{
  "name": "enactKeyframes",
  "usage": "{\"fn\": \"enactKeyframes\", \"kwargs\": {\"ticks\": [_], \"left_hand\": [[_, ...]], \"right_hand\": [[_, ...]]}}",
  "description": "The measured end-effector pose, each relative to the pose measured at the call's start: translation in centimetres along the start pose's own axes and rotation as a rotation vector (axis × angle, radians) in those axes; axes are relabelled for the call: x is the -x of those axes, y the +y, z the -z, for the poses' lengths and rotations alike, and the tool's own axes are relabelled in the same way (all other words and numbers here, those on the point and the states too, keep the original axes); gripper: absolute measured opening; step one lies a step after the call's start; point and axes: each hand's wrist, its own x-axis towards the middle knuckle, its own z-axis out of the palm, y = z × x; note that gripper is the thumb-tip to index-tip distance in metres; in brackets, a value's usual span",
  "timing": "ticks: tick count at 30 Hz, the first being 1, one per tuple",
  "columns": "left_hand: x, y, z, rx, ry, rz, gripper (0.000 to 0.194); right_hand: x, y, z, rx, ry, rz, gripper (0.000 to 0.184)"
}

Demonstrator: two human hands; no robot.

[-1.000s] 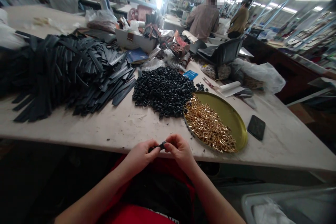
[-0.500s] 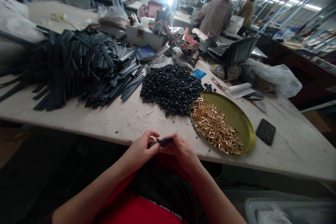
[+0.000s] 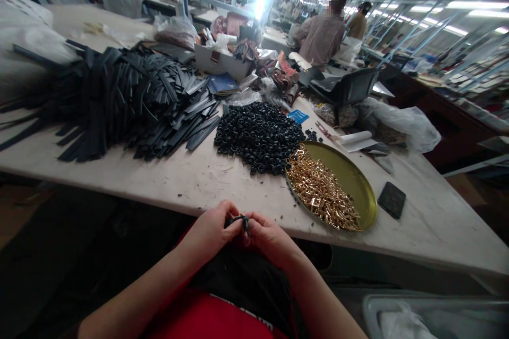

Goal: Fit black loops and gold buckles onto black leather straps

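Observation:
At the table's front edge, just above my lap, my left hand (image 3: pixel 217 226) and my right hand (image 3: pixel 272 238) meet around a small black strap (image 3: pixel 246 226). My left fingers are closed on its left end, partly covering it. The right thumb and fingers pinch the other part, which is bent downward between the hands. Beyond them lies a heap of small black loops (image 3: pixel 260 135). To its right, gold-coloured buckles (image 3: pixel 318 190) fill one side of a round, gold-coloured tray (image 3: pixel 360 180). Long black straps (image 3: pixel 131 100) are piled at the left.
A dark flat device (image 3: pixel 392 199) rests right of the tray. Behind it are scissors (image 3: pixel 324 130), a white paper roll (image 3: pixel 353 140) and a blue packet (image 3: pixel 298 116). A grey box (image 3: pixel 222 63) and plastic bags stand at the back. A person (image 3: pixel 322 37) is farther off.
The black strap, earlier stretched sideways toward my right hand, is now bent down between my fingers. My right hand has moved slightly left and lower. The view has shifted a little.

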Motion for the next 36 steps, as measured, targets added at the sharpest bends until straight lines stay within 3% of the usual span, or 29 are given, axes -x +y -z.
{"fn": "enactKeyframes", "kwargs": {"ticks": [4, 10, 15, 18, 20, 22, 24, 29, 33, 36], "left_hand": [[0.0, -0.3, 0.3, -0.082, -0.008, 0.013, 0.026], [-0.1, -0.3, 0.6, 0.373, -0.136, 0.038, 0.026], [-0.7, -1.0, 0.5, 0.558, -0.199, 0.11, 0.028], [-1.1, -1.4, 0.4, 0.624, -0.227, 0.145, 0.028], [-1.3, -1.5, 0.4, 0.657, -0.245, 0.171, 0.028], [-1.4, -1.5, 0.2, 0.676, -0.262, 0.19, 0.029], [-1.6, -1.7, 0.0, 0.679, -0.269, 0.201, 0.03], [-1.9, -1.7, -0.5, 0.623, -0.248, 0.196, 0.029], [-1.9, -1.0, -0.3, 0.554, -0.275, 0.195, 0.019], [-1.8, -0.6, 0.0, 0.442, -0.303, 0.155, 0.015]], "right_hand": [[-0.1, 0.1, 0.1, -0.021, 0.002, 0.006, 0.028], [-0.9, -0.5, -0.3, 0.037, 0.109, 0.142, 0.027], [-1.7, -1.1, -0.4, 0.186, 0.253, 0.283, 0.028], [-1.9, -1.3, 0.3, 0.34, 0.203, 0.25, 0.02], [-2.0, -1.4, 0.9, 0.322, 0.122, 0.162, 0.017], [-2.0, -1.5, 1.3, 0.254, 0.062, 0.085, 0.019], [-2.0, -1.5, 1.5, 0.309, 0.086, 0.091, 0.017], [-1.4, -2.0, 1.2, 0.874, 0.244, 0.397, 0.006], [-0.5, -2.1, 1.2, 0.848, 0.138, 0.272, 0.007], [-0.1, -1.9, 1.3, 0.882, 0.104, 0.304, 0.006]]}}
